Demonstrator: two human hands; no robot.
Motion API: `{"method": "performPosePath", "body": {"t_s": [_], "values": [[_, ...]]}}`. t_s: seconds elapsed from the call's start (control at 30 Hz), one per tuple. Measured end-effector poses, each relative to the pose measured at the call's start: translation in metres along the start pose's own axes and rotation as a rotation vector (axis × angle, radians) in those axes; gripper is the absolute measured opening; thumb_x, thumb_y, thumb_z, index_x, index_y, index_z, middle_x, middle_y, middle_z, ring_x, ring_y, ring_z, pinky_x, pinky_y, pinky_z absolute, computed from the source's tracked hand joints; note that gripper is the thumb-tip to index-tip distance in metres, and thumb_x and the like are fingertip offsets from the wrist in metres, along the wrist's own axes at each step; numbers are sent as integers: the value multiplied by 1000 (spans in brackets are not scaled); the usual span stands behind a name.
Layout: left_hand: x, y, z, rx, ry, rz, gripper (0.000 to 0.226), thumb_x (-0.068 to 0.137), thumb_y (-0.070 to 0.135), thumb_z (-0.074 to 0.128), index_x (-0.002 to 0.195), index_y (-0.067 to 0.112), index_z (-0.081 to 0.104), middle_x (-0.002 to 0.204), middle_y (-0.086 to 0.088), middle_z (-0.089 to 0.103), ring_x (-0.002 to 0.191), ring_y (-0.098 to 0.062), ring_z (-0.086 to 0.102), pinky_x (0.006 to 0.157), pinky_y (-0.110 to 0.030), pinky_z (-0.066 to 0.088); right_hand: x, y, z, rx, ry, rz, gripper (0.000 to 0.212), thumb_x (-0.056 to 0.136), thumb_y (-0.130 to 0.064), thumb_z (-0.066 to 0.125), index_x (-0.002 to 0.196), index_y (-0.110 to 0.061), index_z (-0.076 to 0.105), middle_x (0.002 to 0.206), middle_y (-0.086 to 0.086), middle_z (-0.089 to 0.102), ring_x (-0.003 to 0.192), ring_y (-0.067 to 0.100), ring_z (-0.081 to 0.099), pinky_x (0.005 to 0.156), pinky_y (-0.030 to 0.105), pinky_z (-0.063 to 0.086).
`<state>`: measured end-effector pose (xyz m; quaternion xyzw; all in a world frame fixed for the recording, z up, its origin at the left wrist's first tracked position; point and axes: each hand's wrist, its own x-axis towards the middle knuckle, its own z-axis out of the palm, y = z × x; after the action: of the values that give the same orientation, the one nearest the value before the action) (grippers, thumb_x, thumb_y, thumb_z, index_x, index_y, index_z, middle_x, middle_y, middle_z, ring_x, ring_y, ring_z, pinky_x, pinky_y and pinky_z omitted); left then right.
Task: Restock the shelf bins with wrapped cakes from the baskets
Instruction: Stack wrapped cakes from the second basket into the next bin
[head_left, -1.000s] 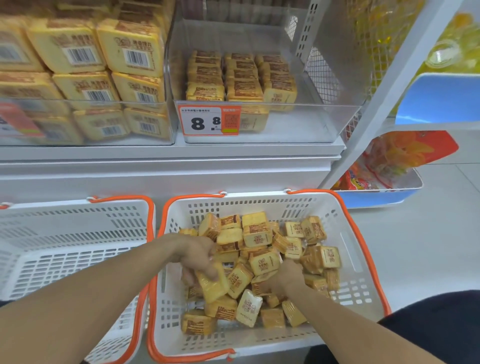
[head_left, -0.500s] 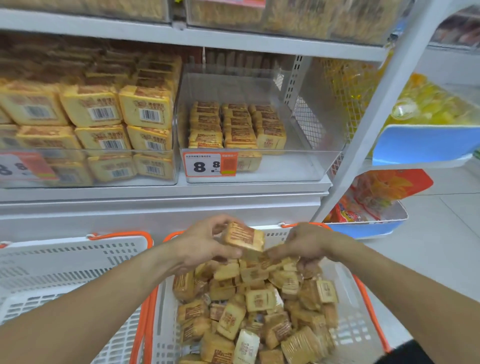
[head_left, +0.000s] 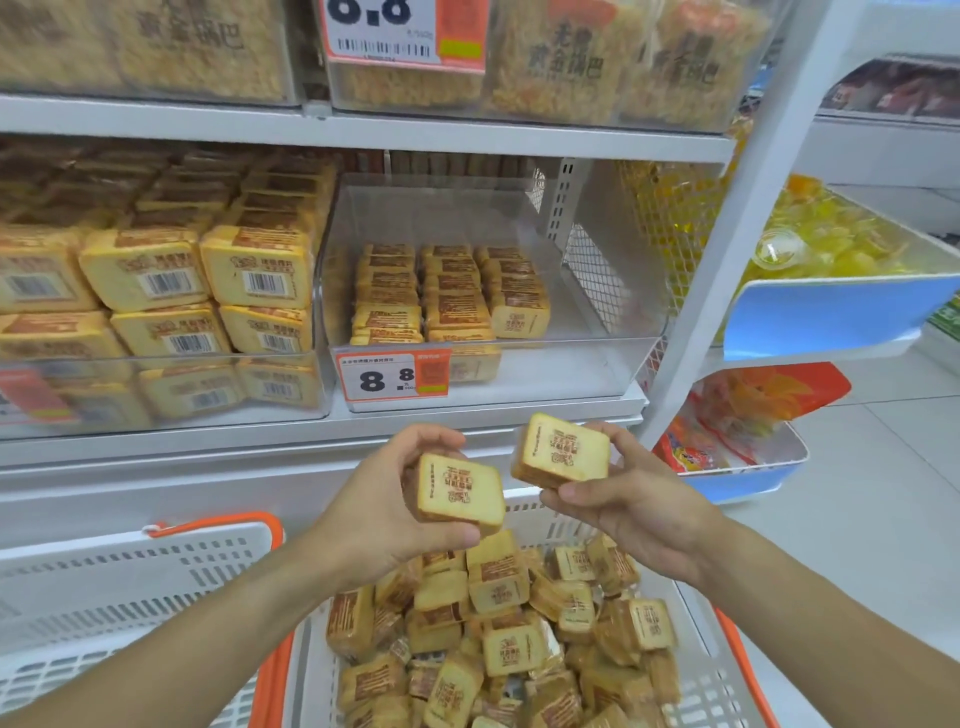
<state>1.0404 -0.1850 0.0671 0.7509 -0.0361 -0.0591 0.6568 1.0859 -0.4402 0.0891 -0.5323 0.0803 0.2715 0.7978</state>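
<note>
Baskets sit below the shelf. The left basket, white with an orange rim, shows no cakes in the part that is visible. Above it, the left bin is packed near full with larger yellow packs and needs no attention.

Left hand: fingers and thumb curled round one wrapped cake, printed face towards the camera, held above the right basket. Grip looks firm. Loose cakes lie heaped in that basket, many still to go.

The clear bin behind the price tag holds three neat rows of matching cakes at its left and middle; its right portion is bare. Judgement: this is the target bin.

Right hand: thumb beneath and fingers behind, pinching a second cake, tilted, raised just short of the shelf edge. The two cakes are near each other but apart.

Recommendation for the step in hand: lift both cakes over the bin's front wall, turn them to match the stacked rows, and set them against the existing stack on its right side. Place the right-hand cake first, as it is nearer. Avoid squeezing; the wrapping appears thin and the cake soft. Keep wrists clear of the price tag.
</note>
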Motion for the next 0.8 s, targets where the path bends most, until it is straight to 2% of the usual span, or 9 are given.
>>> {"method": "performPosePath", "body": {"t_s": [0.13,0.23,0.33,0.4,0.5,0.57,0.63,0.73,0.8], "values": [[3,1,4,169,27,62,81,56,4,98,120,30,56,117,18,69,105,-4,67,78,-22,56,0,-6,-1,-45,-184,-3,74,70,33,62,126,-15,57,126,29,62,109,44,66,90,49,58],[3,0,5,242,-14,56,85,57,11,99,122,35,50,118,23,65,107,-2,65,84,-23,55,0,-7,3,-150,-286,-7,75,64,25,66,125,-19,61,114,20,65,98,34,67,82,43,57],[5,-4,-1,112,-54,-8,99,44,33,103,125,27,46,121,10,66,106,-11,68,85,-29,56,-1,-9,9,-149,-326,19,76,65,23,63,126,-22,64,107,15,65,87,27,64,72,35,54],[7,-5,-6,-28,-18,-97,110,30,44,103,121,18,49,119,-1,65,97,-20,72,75,-31,58,0,-11,10,-128,-332,34,76,64,22,60,125,-23,68,104,14,65,86,26,62,71,34,51],[10,-5,-7,-345,34,-206,115,26,40,106,120,-3,54,110,-22,68,86,-26,71,68,-31,58,3,-15,9,-109,-348,39,76,65,22,60,125,-23,69,104,13,66,86,25,62,72,34,51],[12,-4,-6,-579,20,-277,113,37,39,105,126,-12,55,115,-29,65,94,-31,67,76,-34,59,4,-18,6,-103,-350,35,76,65,23,61,125,-23,68,106,14,66,87,25,64,73,34,53],[11,2,-3,-703,-19,-332,87,55,43,98,121,-2,65,110,-21,67,91,-27,66,77,-35,58,5,-20,4,-108,-348,25,76,65,23,63,126,-23,67,109,14,66,90,26,65,73,33,55],[9,9,1,-806,-52,-407,48,91,41,65,123,6,62,112,-19,66,91,-32,67,74,-40,52,4,-21,3,-137,-346,5,76,66,22,66,128,-21,65,114,13,65,93,26,66,73,32,56],[7,13,5,-865,-35,-462,50,93,36,50,126,-1,60,119,-26,67,101,-42,67,77,-46,52,3,-19,3,-161,-314,-16,71,65,20,69,125,-17,62,116,15,66,99,28,67,75,33,57]]}}
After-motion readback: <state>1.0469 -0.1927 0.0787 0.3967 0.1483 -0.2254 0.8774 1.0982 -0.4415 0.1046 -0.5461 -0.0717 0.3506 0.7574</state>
